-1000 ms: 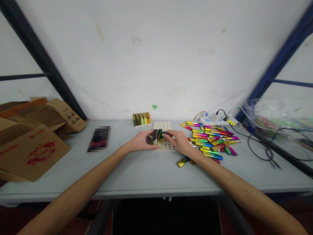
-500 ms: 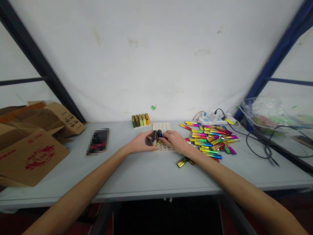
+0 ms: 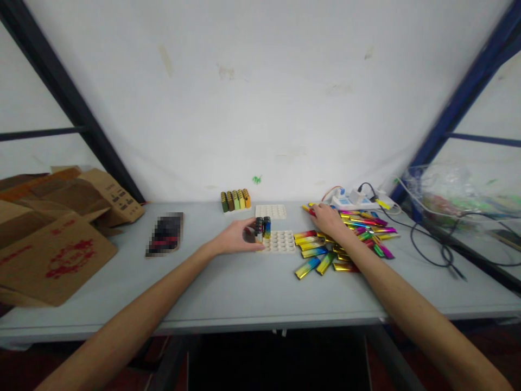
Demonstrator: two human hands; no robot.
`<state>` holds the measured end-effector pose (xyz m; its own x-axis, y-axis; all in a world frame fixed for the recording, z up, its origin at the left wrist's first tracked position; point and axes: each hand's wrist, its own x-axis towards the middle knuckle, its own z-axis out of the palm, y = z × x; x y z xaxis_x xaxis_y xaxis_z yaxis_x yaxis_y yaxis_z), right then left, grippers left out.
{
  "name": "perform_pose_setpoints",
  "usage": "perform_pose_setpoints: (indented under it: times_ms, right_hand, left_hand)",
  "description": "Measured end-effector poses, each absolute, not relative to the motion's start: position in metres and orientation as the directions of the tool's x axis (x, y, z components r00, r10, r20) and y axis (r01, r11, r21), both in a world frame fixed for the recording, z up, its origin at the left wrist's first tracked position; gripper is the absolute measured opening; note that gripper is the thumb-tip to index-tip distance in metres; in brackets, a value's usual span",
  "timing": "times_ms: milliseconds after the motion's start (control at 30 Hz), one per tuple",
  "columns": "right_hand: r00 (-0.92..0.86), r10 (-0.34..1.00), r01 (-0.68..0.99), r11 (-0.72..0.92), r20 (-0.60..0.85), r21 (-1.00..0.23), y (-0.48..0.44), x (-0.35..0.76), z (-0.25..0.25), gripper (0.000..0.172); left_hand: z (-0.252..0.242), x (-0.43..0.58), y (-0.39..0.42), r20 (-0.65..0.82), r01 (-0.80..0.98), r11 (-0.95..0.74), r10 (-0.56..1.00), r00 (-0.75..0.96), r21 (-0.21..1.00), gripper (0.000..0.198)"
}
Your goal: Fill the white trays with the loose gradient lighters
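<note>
Left hand and right hand at a grey worktop, with metallic-finish pieces, apparently pocket lighters. Left: thumb and fingers curve in a C about the left end of a white perforated tray, bracketing dark-topped upright lighters; whether they press on these cannot be told. A blue-and-gold lighter stands beside that group, with uncovered sockets to its right. Right: fingers bent down over the far left edge of a pile of loose lighters, the tips at a red-and-gold piece; whether they have closed on it cannot be told. The pile lies flat, right of the tray. A second white tray lies behind the first, and a packed block of capped lighters stands to its left. Handling (inferred): each lighter should be light and rigid, its glossy shell rather slippery; the best hold is a pinch across the long sides near the dark top, leaving the base free.
</note>
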<state>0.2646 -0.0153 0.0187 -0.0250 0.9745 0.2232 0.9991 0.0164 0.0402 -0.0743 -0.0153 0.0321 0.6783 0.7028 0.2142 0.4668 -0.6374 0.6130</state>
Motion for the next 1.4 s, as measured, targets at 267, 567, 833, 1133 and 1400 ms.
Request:
perform_pose_setpoints:
  times_ms: [267, 567, 833, 1133, 1400]
  right_hand:
    - [-0.055, 0.881, 0.908, 0.239, 0.469, -0.343, -0.009, 0.254, 0.023, 0.032]
    - [0.175, 0.935, -0.008, 0.316, 0.310, -0.949, -0.014, 0.243, 0.025, 0.045]
    - [0.115, 0.969, -0.073, 0.226, 0.217, -0.971, -0.028, 0.220, 0.028, 0.054]
    - [-0.086, 0.962, 0.039, 0.264, 0.260, -0.964, -0.044, 0.194, 0.028, 0.045]
    - [-0.183, 0.968, 0.026, 0.182, 0.174, -0.983, -0.056, 0.172, 0.023, 0.048]
  left_hand:
    - [0.032, -0.074, -0.015, 0.219, 0.459, -0.649, 0.691, 0.688, 0.606, 0.063]
    - [0.032, -0.074, -0.015, 0.228, 0.458, -0.653, 0.691, 0.686, 0.603, 0.063]
    - [0.033, -0.073, -0.016, 0.228, 0.450, -0.642, 0.697, 0.679, 0.621, 0.064]
    - [0.031, -0.073, -0.015, 0.238, 0.435, -0.656, 0.682, 0.691, 0.617, 0.067]
    - [0.031, -0.073, -0.015, 0.234, 0.450, -0.653, 0.690, 0.685, 0.610, 0.066]
